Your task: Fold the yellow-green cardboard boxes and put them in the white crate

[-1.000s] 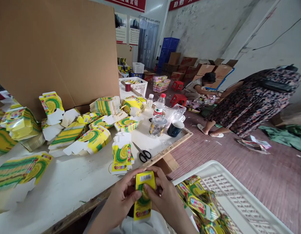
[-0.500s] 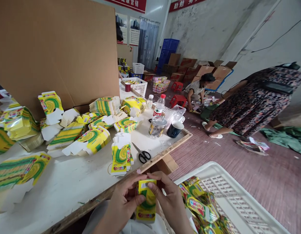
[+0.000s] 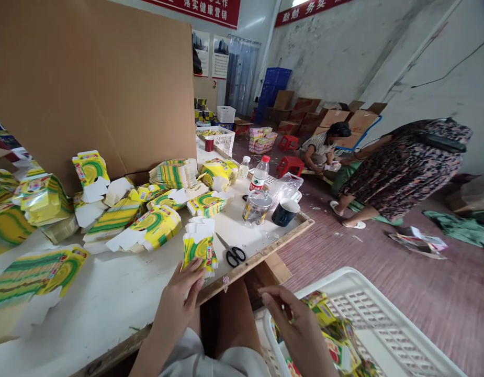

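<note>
My left hand (image 3: 182, 290) rests its fingertips on the near end of a small stack of flat yellow-and-green cartons (image 3: 198, 245) with white flaps. The cartons lie close to the table edge. My right hand (image 3: 300, 327) is above the near left side of a white plastic basket (image 3: 353, 275), fingers bent and apart, with no carton visible in it. Inside the basket lie many filled yellow cartons (image 3: 346, 353), partly hidden by that hand. Black-handled scissors (image 3: 234, 255) lie on the table just right of the stack.
More carton bundles (image 3: 151, 228) cover the table (image 3: 120, 283) before a big cardboard sheet (image 3: 96, 89). A dark mug (image 3: 285, 212), a clear jar (image 3: 256, 208) and a red-capped bottle (image 3: 260, 175) stand near the corner. Two people are beyond, one standing (image 3: 410, 167), one crouching (image 3: 318, 149).
The yellow carton held between both hands is gone from them. My left hand has moved up-left onto the carton stack; my right hand has moved right over the basket. The view has shifted slightly.
</note>
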Demonstrator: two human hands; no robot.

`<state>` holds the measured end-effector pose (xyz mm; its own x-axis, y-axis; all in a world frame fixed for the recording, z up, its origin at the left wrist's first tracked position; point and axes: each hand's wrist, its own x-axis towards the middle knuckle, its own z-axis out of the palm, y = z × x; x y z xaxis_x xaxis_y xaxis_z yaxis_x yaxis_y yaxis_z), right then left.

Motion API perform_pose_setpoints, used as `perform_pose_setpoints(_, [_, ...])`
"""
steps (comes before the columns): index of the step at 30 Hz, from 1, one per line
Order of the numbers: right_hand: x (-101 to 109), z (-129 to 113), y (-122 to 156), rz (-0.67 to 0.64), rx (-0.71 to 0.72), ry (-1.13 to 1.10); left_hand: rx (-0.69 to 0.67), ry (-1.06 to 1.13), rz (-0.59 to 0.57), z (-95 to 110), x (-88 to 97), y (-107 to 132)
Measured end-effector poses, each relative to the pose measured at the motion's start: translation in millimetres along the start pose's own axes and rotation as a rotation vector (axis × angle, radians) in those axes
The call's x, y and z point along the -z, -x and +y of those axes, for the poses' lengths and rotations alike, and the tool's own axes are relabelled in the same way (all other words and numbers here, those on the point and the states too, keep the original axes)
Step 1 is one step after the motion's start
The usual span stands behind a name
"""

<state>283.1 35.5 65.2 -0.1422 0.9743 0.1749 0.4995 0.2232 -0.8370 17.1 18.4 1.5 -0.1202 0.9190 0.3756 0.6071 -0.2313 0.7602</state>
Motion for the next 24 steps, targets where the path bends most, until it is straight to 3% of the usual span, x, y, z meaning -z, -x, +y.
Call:
perform_pose_setpoints(2, [-18.5,-9.7,-1.7,-0.053,-0.019,-0.095,0.017,0.039,0.045,6.8,3.6,-0.7])
perform_pose_setpoints(4, [-35.1,-15.6,-2.0,-0.085,-0.051,-0.214,0.004,0.088,0.164,15.8,6.8,-0.4])
perform_pose_setpoints(7, [-58.9,-19.2,0.5,-0.072,-0.141,-0.497,-0.129,0.105,0.324,33.3,7.8,3.9])
perform_pose_setpoints(9, [-71.3,-20.3,2.3,-0.028,-0.238,-0.695,-0.28,0.096,0.261,45.5,4.9,8.5])
perform_pose_setpoints(11, [-76.8,-21.2,2.2,-0.015,-0.312,-0.848,-0.404,0.091,0.101,54.6,-0.8,13.4])
perform_pose_setpoints(14, [-72.0,-21.2,-1.1,-0.006,-0.299,-0.919,-0.444,0.163,-0.055,60.4,-11.9,20.2])
perform_pose_setpoints(16, [-66.6,-19.6,-2.2,0.017,-0.26,-0.867,-0.327,0.324,0.0,61.5,-18.1,23.6])
perform_pose_setpoints(18, [-65.2,-16.6,-0.3,0.009,-0.234,-0.841,-0.088,0.58,0.126,62.3,-21.1,24.3])
perform_pose_setpoints(20, [-69.4,-12.6,4.0,-0.029,-0.229,-0.883,0.181,0.866,0.173,62.9,-19.9,21.9])
perform_pose_setpoints(22, [-76.5,-8.4,8.5,-0.073,-0.235,-0.937,0.387,1.111,0.071,63.1,-15.1,17.7])
perform_pose_setpoints(24, [-82.7,-5.1,11.2,-0.115,-0.245,-0.959,0.508,1.278,-0.098,63.9,-9.1,13.9])
